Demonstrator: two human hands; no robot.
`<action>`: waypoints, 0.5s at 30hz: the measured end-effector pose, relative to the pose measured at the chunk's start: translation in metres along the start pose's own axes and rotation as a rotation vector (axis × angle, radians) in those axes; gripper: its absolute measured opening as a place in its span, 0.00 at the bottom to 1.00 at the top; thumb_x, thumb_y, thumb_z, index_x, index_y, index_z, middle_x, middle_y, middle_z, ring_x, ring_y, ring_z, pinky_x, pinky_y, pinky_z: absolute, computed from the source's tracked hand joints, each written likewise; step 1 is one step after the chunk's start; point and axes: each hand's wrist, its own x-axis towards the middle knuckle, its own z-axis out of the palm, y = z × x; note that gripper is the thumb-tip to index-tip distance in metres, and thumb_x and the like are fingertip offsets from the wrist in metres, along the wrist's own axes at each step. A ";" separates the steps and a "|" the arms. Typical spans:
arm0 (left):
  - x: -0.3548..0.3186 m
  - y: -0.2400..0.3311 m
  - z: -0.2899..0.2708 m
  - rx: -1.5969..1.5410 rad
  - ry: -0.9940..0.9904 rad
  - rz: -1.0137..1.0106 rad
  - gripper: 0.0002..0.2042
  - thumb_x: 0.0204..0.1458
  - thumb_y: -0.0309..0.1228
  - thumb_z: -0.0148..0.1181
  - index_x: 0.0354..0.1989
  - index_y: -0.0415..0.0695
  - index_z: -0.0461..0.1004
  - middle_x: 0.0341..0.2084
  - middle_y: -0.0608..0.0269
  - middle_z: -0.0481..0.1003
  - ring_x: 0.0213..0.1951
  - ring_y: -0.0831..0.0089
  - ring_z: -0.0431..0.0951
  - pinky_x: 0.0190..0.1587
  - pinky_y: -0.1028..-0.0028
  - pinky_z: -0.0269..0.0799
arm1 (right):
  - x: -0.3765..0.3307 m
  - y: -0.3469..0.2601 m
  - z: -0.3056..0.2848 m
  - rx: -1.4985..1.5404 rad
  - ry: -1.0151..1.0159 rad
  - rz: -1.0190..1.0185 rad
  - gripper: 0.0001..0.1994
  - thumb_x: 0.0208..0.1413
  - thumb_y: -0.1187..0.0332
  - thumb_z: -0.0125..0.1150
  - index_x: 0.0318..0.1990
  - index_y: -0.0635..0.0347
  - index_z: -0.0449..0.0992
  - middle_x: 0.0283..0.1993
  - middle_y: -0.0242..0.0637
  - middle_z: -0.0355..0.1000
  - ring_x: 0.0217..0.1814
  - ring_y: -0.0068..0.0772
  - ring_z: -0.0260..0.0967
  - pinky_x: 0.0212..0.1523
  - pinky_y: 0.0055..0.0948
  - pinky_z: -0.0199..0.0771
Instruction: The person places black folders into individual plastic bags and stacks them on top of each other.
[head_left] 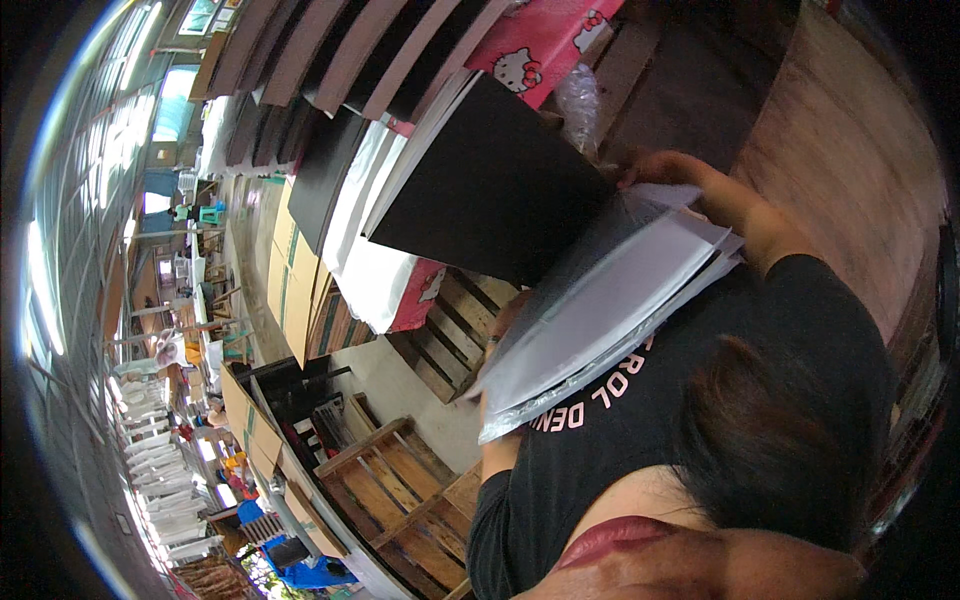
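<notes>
A stack of clear plastic sheets point(610, 300), whitish with shiny, curved edges, leans against the front of my black shirt. At its far right corner my right hand point(655, 170) is closed, fingers curled around the edge, close to the corner of a black flat board point(490, 180). That board is the top of a pile with pale layers along its left side, and the plastic partly overlaps its near edge. My left hand point(508, 315) is under the left end of the plastic, beside the board's near corner. Its fingers are mostly hidden.
More dark boards point(390, 45) are stacked at the far left, with pink printed wrapping point(540, 60) beside them. Crumpled clear plastic point(577, 105) lies past my right hand. Wooden pallets point(400, 490) are on the floor at left, near cardboard sheets point(290, 260). A brown panel point(850, 180) rises at right.
</notes>
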 end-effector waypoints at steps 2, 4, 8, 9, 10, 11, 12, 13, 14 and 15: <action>0.002 -0.015 -0.001 0.025 0.288 0.175 0.15 0.52 0.31 0.54 0.42 0.32 0.68 0.44 0.51 0.68 0.41 0.66 0.70 0.44 0.69 0.65 | -0.008 -0.021 0.006 -0.177 0.091 -0.053 0.18 0.45 0.66 0.61 0.45 0.63 0.73 0.42 0.38 0.71 0.45 0.37 0.67 0.46 0.35 0.64; 0.004 -0.013 -0.014 0.070 0.676 0.466 0.16 0.52 0.32 0.54 0.43 0.32 0.67 0.44 0.50 0.68 0.42 0.64 0.69 0.46 0.68 0.64 | -0.019 -0.049 0.013 -0.355 0.167 -0.106 0.17 0.47 0.66 0.60 0.46 0.62 0.73 0.43 0.37 0.72 0.47 0.36 0.66 0.49 0.35 0.64; -0.013 0.096 -0.058 0.505 1.279 0.889 0.20 0.51 0.33 0.56 0.49 0.34 0.64 0.45 0.45 0.67 0.47 0.54 0.66 0.53 0.60 0.58 | -0.049 -0.100 -0.012 -0.269 0.215 -0.447 0.16 0.52 0.64 0.58 0.46 0.63 0.72 0.42 0.39 0.71 0.47 0.31 0.67 0.48 0.30 0.65; -0.019 0.120 -0.074 0.620 1.303 0.960 0.19 0.48 0.33 0.59 0.47 0.37 0.66 0.46 0.45 0.67 0.47 0.54 0.66 0.53 0.59 0.58 | -0.057 -0.115 -0.005 -0.266 0.199 -0.507 0.15 0.52 0.64 0.58 0.45 0.63 0.72 0.41 0.37 0.71 0.46 0.30 0.67 0.47 0.28 0.65; -0.023 0.137 -0.085 0.644 1.118 0.844 0.16 0.47 0.31 0.60 0.43 0.38 0.71 0.48 0.48 0.68 0.52 0.57 0.63 0.53 0.61 0.58 | -0.066 -0.134 0.004 -0.265 0.190 -0.570 0.15 0.52 0.65 0.58 0.44 0.63 0.72 0.40 0.36 0.71 0.45 0.28 0.67 0.46 0.27 0.66; -0.018 0.138 -0.108 0.670 0.949 0.802 0.12 0.46 0.30 0.60 0.38 0.38 0.72 0.42 0.50 0.71 0.49 0.58 0.65 0.52 0.62 0.59 | -0.070 -0.150 0.016 -0.265 0.170 -0.641 0.14 0.52 0.65 0.58 0.44 0.63 0.72 0.39 0.35 0.71 0.44 0.26 0.67 0.46 0.26 0.66; -0.015 0.134 -0.131 0.691 0.779 0.760 0.08 0.46 0.30 0.60 0.32 0.38 0.74 0.36 0.53 0.75 0.47 0.60 0.68 0.51 0.63 0.60 | -0.074 -0.163 0.028 -0.259 0.124 -0.661 0.12 0.52 0.66 0.58 0.42 0.63 0.73 0.38 0.34 0.71 0.43 0.25 0.67 0.45 0.25 0.66; -0.014 0.139 -0.141 0.633 0.827 0.771 0.06 0.46 0.28 0.60 0.30 0.38 0.74 0.33 0.54 0.75 0.44 0.61 0.70 0.49 0.64 0.62 | -0.077 -0.172 0.036 -0.248 0.099 -0.679 0.11 0.52 0.66 0.58 0.41 0.62 0.73 0.37 0.32 0.71 0.41 0.23 0.66 0.44 0.24 0.66; -0.014 0.141 -0.152 0.579 0.874 0.782 0.04 0.47 0.26 0.59 0.27 0.37 0.74 0.30 0.56 0.76 0.41 0.62 0.71 0.47 0.66 0.64 | -0.080 -0.179 0.044 -0.232 0.072 -0.698 0.10 0.52 0.67 0.59 0.39 0.62 0.74 0.36 0.31 0.70 0.40 0.22 0.66 0.44 0.24 0.66; -0.016 0.144 -0.167 0.361 0.911 0.786 0.03 0.47 0.24 0.58 0.27 0.37 0.74 0.28 0.56 0.75 0.33 0.63 0.73 0.41 0.70 0.67 | -0.083 -0.187 0.050 -0.227 0.061 -0.734 0.08 0.52 0.68 0.58 0.37 0.62 0.74 0.33 0.29 0.70 0.37 0.19 0.66 0.42 0.22 0.66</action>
